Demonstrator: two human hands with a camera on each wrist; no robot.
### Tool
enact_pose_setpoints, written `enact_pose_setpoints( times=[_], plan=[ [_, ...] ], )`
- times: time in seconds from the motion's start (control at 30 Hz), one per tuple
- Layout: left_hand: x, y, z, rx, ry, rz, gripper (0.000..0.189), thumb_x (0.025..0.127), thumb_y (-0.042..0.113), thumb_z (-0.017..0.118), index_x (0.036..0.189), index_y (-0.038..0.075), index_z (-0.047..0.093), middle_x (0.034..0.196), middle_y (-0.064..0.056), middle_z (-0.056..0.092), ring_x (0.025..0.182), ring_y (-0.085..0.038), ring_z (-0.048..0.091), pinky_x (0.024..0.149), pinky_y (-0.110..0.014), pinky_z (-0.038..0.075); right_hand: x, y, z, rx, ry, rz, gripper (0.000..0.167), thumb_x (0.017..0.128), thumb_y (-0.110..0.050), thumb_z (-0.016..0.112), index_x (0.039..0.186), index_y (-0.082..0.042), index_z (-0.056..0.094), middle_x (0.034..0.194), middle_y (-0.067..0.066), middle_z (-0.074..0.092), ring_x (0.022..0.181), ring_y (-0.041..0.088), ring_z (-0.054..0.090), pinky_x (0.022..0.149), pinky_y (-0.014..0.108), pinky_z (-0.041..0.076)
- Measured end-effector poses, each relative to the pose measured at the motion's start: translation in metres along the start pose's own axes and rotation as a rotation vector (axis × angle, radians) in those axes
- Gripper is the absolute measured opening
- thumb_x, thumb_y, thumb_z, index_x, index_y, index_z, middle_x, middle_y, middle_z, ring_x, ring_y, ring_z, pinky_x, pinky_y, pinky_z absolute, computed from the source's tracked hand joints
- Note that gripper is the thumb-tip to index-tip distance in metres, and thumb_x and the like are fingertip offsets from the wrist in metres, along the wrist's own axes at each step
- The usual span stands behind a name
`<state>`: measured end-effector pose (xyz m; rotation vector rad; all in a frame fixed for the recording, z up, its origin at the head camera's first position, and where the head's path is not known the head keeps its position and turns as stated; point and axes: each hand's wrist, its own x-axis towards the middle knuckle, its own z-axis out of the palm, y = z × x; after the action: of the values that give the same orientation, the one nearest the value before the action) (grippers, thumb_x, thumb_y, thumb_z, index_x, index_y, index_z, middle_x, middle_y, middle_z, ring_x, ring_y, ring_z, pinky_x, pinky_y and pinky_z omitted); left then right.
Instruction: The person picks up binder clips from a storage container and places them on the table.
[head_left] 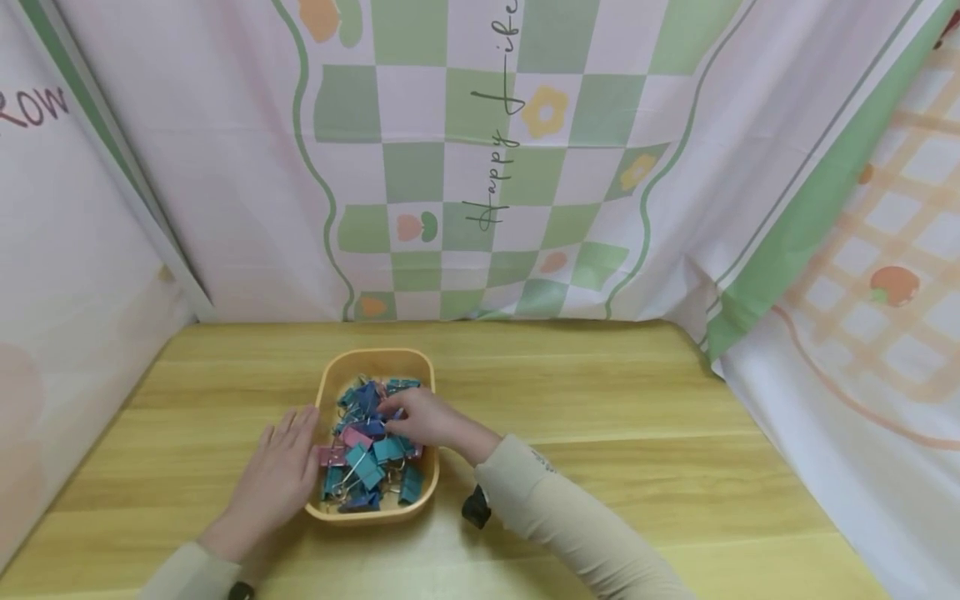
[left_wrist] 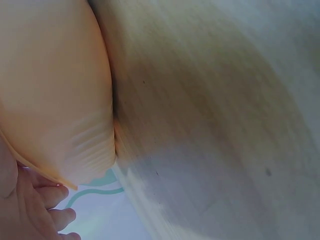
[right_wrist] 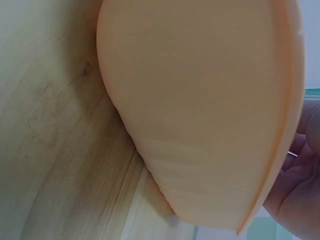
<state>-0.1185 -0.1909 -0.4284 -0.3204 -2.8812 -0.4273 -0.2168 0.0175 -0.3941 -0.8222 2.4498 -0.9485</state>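
Note:
A yellow-orange plastic basket stands on the table, holding a pile of binder clips in teal, blue and pink with wire handles. My left hand rests against the basket's left rim, its fingers straight. My right hand reaches over the right rim, thumb and forefinger at a blue binder clip in the upper half of the pile. A glint of metal shows among its curled fingers in the right wrist view. Both wrist views show the basket's outer wall and hide the pile.
The wooden table extends to both sides of the basket. Patterned cloth hangs at the back, with more cloth at left and right. A black object shows at the right sleeve.

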Motion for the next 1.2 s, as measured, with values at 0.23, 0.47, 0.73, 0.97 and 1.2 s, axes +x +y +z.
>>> enact_pose_setpoints(
  times=[0.23, 0.47, 0.73, 0.97, 1.2],
  plan=[
    [0.001, 0.001, 0.001, -0.001, -0.003, -0.006, 0.051, 0.096, 0.018, 0.039, 0.138, -0.008, 0.03, 0.142, -0.024, 0.03, 0.13, -0.044, 0.023, 0.105, -0.057, 0.014, -0.001, 0.001, -0.004, 0.033, 0.028, -0.014, 0.019, 0.09, -0.006, 0.059, 0.107, -0.002, 0.066, 0.094, 0.006, 0.064, 0.046, 0.02, 0.056, 0.045, 0.028, 0.051],
    [0.002, 0.001, 0.0, -0.011, 0.007, -0.01, 0.05, 0.096, 0.017, 0.04, 0.138, -0.008, 0.03, 0.142, -0.024, 0.031, 0.129, -0.045, 0.024, 0.105, -0.057, 0.015, -0.005, 0.001, -0.013, 0.126, 0.008, -0.018, 0.009, 0.091, -0.005, 0.058, 0.092, -0.002, 0.066, 0.072, 0.002, 0.06, 0.048, 0.013, 0.053, 0.047, 0.028, 0.051],
    [0.003, 0.003, -0.005, -0.057, -0.002, -0.007, 0.051, 0.094, 0.013, 0.043, 0.139, -0.008, 0.028, 0.142, -0.025, 0.03, 0.128, -0.046, 0.024, 0.104, -0.059, 0.014, -0.013, 0.003, -0.023, 0.212, -0.022, -0.055, 0.009, 0.09, -0.005, 0.059, 0.09, 0.001, 0.065, 0.073, 0.004, 0.062, 0.06, 0.015, 0.061, 0.057, 0.034, 0.055],
    [0.009, 0.002, -0.009, -0.082, -0.028, -0.013, 0.05, 0.096, 0.012, 0.04, 0.139, -0.008, 0.027, 0.143, -0.025, 0.026, 0.129, -0.047, 0.021, 0.104, -0.06, 0.012, -0.021, 0.0, -0.038, 0.366, -0.02, -0.062, 0.016, 0.09, -0.005, 0.057, 0.096, 0.009, 0.062, 0.076, 0.009, 0.064, 0.064, 0.019, 0.062, 0.067, 0.046, 0.054],
    [0.02, -0.004, -0.008, -0.087, -0.011, 0.0, 0.049, 0.096, 0.012, 0.039, 0.138, -0.009, 0.028, 0.142, -0.027, 0.028, 0.128, -0.049, 0.022, 0.103, -0.062, 0.014, -0.025, 0.004, -0.057, 0.494, 0.078, -0.016, 0.015, 0.091, -0.003, 0.056, 0.098, 0.009, 0.059, 0.085, 0.022, 0.062, 0.066, 0.021, 0.063, 0.07, 0.046, 0.054]
  ],
)
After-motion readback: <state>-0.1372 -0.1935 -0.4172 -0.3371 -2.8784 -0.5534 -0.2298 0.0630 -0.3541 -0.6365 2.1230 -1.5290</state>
